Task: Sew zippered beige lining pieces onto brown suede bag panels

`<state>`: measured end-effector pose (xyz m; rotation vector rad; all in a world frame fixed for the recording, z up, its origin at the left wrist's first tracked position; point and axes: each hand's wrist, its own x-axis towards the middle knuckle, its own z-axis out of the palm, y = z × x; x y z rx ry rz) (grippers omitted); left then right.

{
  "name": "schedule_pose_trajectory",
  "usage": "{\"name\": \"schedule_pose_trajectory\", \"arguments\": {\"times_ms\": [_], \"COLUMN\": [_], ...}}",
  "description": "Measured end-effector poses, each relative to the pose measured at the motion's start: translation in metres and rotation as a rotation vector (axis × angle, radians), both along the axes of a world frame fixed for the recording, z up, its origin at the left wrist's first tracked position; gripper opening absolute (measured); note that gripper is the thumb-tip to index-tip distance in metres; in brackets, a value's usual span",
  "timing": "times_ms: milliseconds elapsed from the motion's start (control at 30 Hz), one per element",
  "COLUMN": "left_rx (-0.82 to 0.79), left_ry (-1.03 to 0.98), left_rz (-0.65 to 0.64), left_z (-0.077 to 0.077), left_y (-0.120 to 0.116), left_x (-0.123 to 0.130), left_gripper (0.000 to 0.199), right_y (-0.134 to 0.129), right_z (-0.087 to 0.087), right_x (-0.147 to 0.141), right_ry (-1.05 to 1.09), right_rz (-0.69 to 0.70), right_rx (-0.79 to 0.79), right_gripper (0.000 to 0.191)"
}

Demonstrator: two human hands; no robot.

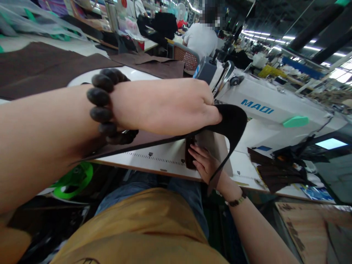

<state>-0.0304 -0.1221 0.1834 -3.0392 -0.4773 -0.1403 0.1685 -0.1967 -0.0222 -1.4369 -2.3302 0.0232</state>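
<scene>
My left hand (167, 106), with a dark beaded bracelet on its wrist, is closed on a dark fabric piece (233, 119) and holds it raised over the sewing table (165, 156). The fabric curves down in a loop at the right and its long edge runs back under my forearm. Below it, my right hand (205, 163) rests at the table's front edge, fingers spread against a small dark brown object (190, 154). The white sewing machine (261, 106) stands just beyond both hands.
Brown fabric (49, 66) covers the table's left side. More dark pieces (275, 170) lie at the right. A green round object (74, 179) is below the table at left. A person in a white shirt (200, 40) sits beyond, by a perforated chair (187, 55).
</scene>
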Motion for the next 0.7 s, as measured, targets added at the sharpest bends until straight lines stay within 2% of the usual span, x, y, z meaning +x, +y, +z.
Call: {"name": "schedule_pose_trajectory", "arguments": {"times_ms": [433,600,700], "left_rx": [0.033,0.007,-0.014], "left_ry": [-0.003,-0.073,-0.064], "left_rz": [-0.013,-0.045,-0.089], "left_z": [0.003,0.0,0.0], "left_y": [0.007,0.012,0.013], "left_x": [-0.001,-0.004,-0.006], "left_gripper": [0.033,0.039,0.035], "right_y": [-0.002,-0.003,-0.005], "right_z": [0.004,0.006,0.004], "right_x": [-0.003,-0.004,-0.004], "right_ry": [-0.084,-0.118,-0.133], "right_rz": [0.008,0.006,0.006], "right_rx": [-0.004,0.008,0.024], "right_gripper": [0.038,0.039,0.039]}}
